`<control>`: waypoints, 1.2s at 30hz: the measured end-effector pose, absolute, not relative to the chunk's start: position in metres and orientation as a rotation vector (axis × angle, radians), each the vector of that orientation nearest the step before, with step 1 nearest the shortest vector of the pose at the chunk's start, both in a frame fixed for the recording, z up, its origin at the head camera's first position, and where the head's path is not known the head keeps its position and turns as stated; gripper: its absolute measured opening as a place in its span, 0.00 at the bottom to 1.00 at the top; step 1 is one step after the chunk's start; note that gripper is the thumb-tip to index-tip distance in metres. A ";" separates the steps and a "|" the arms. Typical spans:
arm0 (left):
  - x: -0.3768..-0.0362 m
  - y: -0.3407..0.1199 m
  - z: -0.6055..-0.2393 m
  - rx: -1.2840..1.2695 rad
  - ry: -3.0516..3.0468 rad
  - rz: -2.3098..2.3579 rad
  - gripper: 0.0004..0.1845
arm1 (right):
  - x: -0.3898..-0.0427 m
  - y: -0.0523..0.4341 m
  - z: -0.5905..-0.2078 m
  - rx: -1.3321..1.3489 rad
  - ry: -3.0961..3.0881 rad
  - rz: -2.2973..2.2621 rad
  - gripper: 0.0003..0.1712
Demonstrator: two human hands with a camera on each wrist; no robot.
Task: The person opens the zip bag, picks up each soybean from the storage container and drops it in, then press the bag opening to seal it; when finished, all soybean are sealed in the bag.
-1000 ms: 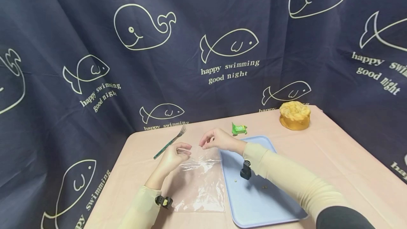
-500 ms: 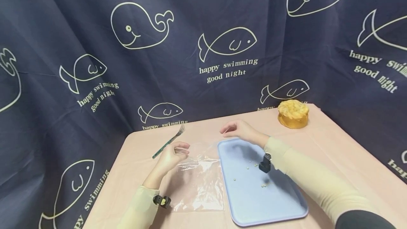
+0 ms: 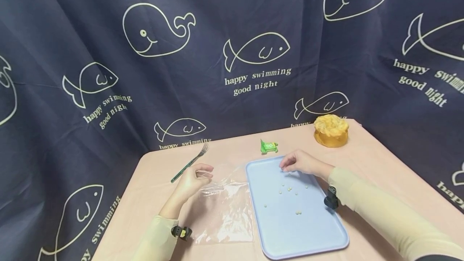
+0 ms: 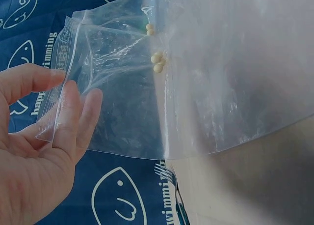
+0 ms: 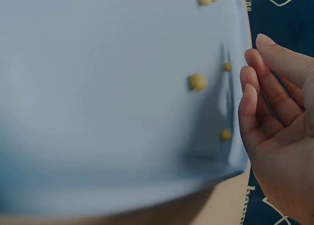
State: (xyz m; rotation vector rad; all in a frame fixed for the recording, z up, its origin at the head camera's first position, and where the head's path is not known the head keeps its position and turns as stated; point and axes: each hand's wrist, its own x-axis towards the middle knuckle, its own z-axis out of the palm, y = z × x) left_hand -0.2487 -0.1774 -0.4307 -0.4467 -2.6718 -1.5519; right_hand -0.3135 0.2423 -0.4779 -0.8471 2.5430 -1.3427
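My left hand (image 3: 194,179) grips a clear zip bag (image 4: 122,112) near its zip edge, thumb on one side and fingers on the other. In the left wrist view, several small, round, pale yellow balls (image 4: 157,63), like dried soybeans, lie inside the bag. The bag (image 3: 228,216) spreads over the table beside a light blue tray (image 3: 286,237). Over the tray's far right part hovers my right hand (image 3: 301,162), fingers loosely bent, with nothing seen between them. Several of the same yellow balls (image 5: 197,82) lie scattered on the tray, a few of them close to the right fingertips.
A fork (image 3: 189,163) with a dark green handle lies left of the bag. Behind the tray sits a small green packet (image 3: 269,147). A round golden-brown bread-like cake (image 3: 331,131) stands at the back right, and a dark blue curtain (image 3: 203,71) hangs behind the pink table (image 3: 127,212).
My right hand has left the bag's mouth and moved right, then down over the tray's far part. The left hand keeps its hold on the bag.
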 end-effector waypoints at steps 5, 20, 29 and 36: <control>-0.249 -0.177 -0.429 -0.459 -2.661 -1.559 0.20 | -0.311 0.250 -0.481 -0.902 2.605 -1.260 0.08; -0.251 -0.175 -0.430 -0.462 -2.662 -1.552 0.19 | -0.310 0.251 -0.479 -0.865 2.627 -1.258 0.07; -0.252 -0.174 -0.428 -0.475 -2.668 -1.542 0.20 | -0.319 0.211 -0.447 -0.922 2.689 -1.291 0.05; -0.250 -0.172 -0.428 -0.438 -2.697 -1.543 0.20 | -0.321 0.153 -0.425 -0.993 2.595 -1.438 0.06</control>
